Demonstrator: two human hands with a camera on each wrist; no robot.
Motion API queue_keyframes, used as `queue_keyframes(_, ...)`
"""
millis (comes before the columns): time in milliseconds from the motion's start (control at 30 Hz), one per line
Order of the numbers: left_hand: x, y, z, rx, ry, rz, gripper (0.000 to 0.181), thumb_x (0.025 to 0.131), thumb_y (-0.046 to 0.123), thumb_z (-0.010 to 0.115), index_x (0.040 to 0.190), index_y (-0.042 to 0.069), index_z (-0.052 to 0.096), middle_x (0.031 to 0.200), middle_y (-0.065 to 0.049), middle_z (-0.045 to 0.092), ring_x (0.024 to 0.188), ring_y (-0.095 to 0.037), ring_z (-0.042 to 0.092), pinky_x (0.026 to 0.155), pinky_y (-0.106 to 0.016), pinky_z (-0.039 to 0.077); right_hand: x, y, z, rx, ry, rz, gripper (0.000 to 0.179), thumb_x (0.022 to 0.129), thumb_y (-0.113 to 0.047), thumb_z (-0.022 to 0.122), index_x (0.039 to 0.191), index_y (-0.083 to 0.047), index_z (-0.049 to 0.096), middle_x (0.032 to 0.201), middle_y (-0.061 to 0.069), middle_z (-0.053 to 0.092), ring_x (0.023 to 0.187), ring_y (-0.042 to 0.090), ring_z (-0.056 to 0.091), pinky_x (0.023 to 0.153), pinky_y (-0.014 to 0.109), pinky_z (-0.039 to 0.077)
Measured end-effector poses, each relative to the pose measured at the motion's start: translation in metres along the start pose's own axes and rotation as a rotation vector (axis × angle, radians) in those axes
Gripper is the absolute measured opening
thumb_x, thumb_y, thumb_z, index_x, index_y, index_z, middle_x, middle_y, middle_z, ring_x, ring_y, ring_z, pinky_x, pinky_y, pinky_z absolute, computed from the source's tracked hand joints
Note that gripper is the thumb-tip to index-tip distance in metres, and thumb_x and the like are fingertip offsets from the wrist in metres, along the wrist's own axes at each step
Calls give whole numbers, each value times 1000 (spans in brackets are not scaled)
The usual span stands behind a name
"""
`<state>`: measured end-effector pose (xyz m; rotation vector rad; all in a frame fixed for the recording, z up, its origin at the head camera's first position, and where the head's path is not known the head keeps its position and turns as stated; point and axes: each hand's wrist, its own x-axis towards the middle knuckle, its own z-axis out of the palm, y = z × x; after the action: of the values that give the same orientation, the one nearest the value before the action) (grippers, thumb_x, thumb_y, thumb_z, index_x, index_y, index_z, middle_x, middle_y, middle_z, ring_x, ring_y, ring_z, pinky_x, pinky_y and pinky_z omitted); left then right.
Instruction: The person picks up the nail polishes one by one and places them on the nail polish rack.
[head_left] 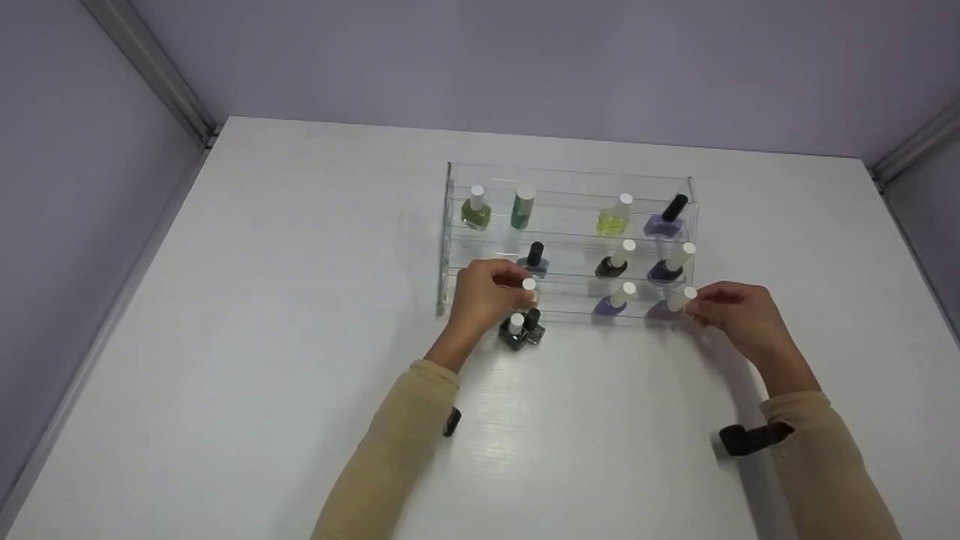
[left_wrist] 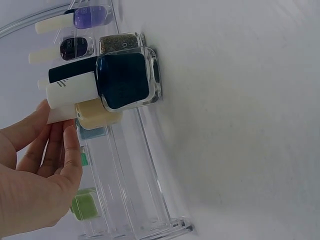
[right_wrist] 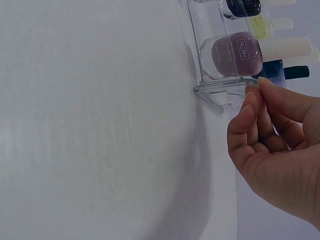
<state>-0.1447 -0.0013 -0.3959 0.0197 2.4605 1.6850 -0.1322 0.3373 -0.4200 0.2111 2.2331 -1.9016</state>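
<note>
A clear tiered display rack [head_left: 568, 313] holds several nail polish bottles. My left hand [head_left: 484, 296] pinches the white cap of a cream nail polish bottle [left_wrist: 100, 114] at the rack's lowest tier. Just in front of it, a dark teal bottle with a white cap [head_left: 514, 332] and a glittery bottle with a black cap [head_left: 535, 334] stand together on the table; in the left wrist view they partly hide the cream one. At the other end, my right hand [head_left: 742, 319] pinches the rack's right side edge, beside a mauve bottle [right_wrist: 237, 55] in the lowest tier.
Green bottles [head_left: 475, 214] stand top left in the rack, yellow [head_left: 611, 222] and purple [head_left: 663, 225] ones top right. Dark bottles [head_left: 612, 266] occupy the middle tier. The white table [head_left: 285, 300] meets walls at the back and sides.
</note>
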Motion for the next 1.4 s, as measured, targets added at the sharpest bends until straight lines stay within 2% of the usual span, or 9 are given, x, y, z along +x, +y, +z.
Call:
queue_keyframes(767, 1, -6, 2, 5, -11, 40, 15, 70, -1, 72, 84, 7, 71, 79, -1, 66, 72, -13, 61, 62, -23, 50, -1, 0, -1, -3, -10, 3, 4, 80, -4, 68, 84, -3, 67, 79, 3, 65, 71, 13, 60, 63, 23, 51)
queue_keyframes(1000, 0, -5, 1, 3, -17, 21, 16, 70, -1, 73, 84, 7, 71, 79, -1, 66, 73, -13, 60, 62, -23, 50, 1, 2, -2, -68, -3, 12, 4, 83, -5, 65, 86, -4, 67, 80, 1, 64, 72, 12, 60, 64, 24, 51)
queue_keyframes(1233, -2, 1, -2, -12, -27, -17, 17, 71, 1, 73, 86, 8, 71, 81, -1, 65, 77, -14, 60, 64, -25, 50, 1, 2, -2, -62, -6, 6, 3, 83, -4, 65, 86, -4, 67, 79, 1, 65, 71, 13, 60, 64, 24, 51)
queue_keyframes(1400, -2, 2, -4, -11, -24, -20, 18, 70, 2, 75, 86, 8, 71, 82, -1, 65, 78, -14, 59, 67, -24, 49, 1, 1, -1, -59, -2, 6, 3, 83, -5, 66, 85, -5, 68, 79, 1, 65, 71, 12, 60, 64, 24, 51)
